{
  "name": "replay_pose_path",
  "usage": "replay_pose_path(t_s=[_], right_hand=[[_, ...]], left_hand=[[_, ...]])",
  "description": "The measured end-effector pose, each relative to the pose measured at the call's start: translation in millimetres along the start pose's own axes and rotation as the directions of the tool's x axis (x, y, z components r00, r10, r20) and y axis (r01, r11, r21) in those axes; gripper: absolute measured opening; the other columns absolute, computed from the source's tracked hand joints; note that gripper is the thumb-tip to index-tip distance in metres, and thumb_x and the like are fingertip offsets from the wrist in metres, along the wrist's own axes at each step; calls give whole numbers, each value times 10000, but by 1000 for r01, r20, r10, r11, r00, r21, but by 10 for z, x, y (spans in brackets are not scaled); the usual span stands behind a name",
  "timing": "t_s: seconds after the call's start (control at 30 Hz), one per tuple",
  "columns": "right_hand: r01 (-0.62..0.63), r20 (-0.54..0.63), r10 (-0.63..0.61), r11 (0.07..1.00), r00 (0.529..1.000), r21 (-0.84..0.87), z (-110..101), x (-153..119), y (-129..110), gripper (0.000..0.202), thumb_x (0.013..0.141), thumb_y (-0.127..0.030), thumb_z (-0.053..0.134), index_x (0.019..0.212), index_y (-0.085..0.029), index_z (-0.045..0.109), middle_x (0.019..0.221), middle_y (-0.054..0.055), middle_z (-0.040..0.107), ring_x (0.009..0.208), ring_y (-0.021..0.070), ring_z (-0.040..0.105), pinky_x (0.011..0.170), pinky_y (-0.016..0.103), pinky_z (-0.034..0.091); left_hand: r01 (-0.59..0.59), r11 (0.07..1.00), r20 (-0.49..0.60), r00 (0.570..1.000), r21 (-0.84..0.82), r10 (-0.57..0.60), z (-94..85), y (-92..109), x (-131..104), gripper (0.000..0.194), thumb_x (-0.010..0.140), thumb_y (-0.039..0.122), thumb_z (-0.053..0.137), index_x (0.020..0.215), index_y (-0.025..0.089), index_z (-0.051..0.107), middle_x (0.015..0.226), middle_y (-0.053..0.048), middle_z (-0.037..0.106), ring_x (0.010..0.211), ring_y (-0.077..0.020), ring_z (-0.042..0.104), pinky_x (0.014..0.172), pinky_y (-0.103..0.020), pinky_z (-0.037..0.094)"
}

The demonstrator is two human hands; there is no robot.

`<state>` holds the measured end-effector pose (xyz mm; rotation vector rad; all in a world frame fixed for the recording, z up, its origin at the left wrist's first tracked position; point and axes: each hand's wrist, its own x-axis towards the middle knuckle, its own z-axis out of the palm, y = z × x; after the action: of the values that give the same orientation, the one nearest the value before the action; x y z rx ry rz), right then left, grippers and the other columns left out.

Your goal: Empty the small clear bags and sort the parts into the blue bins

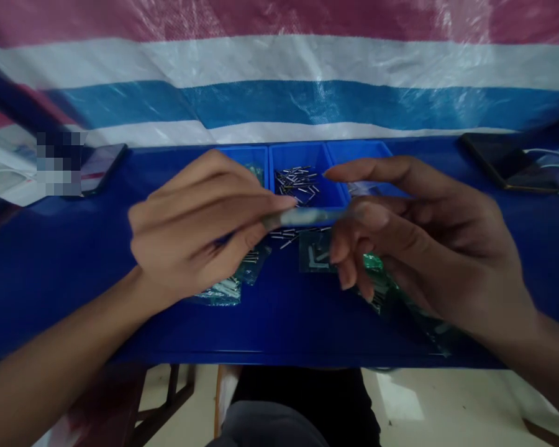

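Between my hands a small clear plastic packet (307, 216) with something whitish inside is stretched level, seen nearly edge-on and blurred. My left hand (205, 226) pinches its left end between thumb and fingers. At its right end, the thumb and curled fingers of my right hand (428, 242) are closed on it, the index finger stretched out above. Below lie filled packets: one with screws (250, 261), one with pale strips (223, 289), and one with an L-shaped pale piece (317, 251). Further packets (377, 292) are partly hidden under my right hand.
Behind my hands stand blue bins; the middle bin (298, 152) holds many short metal pins (295, 180). Loose pins (286, 237) lie before it on the blue table (279, 335). Phone-like dark devices lie left (105, 167) and right (503, 164). A striped sheet (279, 62) hangs behind.
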<state>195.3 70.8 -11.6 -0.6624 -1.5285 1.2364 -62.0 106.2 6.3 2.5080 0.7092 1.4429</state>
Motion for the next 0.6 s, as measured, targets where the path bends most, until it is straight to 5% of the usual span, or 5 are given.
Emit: replay_pose_path(t_s=[0.17,0.33,0.4,0.5,0.6], right_hand=[[309,20,-382,715,924,-627,-60,-15,98,515,978,-138,852,1409,-411,780,1248,46,728,878,194,749,607,326,645],[558,290,-568,382,771,-737,-83,17,125,377,1026,-35,769,1291,-298,817,1274,118,816,1173,312,829,838,422,747],[539,261,-554,426,790,-727,-50,5,103,303,1041,-67,789,1222,-307,830,1188,74,869,1038,285,865,846,422,751],[370,16,-465,683,885,-630,-6,-6,76,212,1040,-155,844,1147,-338,846,962,-8,878,752,213,838,656,348,705],[143,-114,-187,939,976,-313,-11,37,68,157,978,-218,931,1094,-292,855,793,-41,830,565,152,753,509,270,626]], left_hand=[[187,935,24,982,-301,-189,86,-150,-80,205,1031,160,881,1199,268,841,855,76,829,623,-99,739,557,-207,625],[374,817,218,926,-438,-308,87,-151,-78,386,1055,247,863,1427,277,764,757,74,769,579,-126,728,564,-228,651],[338,838,227,938,-429,-262,75,-139,-75,327,1125,251,765,1451,270,749,796,42,791,630,-150,770,558,-235,650],[146,961,78,988,-236,-131,75,-141,-76,361,1151,162,663,1480,289,739,961,-9,828,792,-167,812,601,-234,650],[-111,989,1,994,102,111,78,-142,-80,478,1044,66,735,1467,287,760,1296,-88,797,1042,-219,823,703,-267,688]])
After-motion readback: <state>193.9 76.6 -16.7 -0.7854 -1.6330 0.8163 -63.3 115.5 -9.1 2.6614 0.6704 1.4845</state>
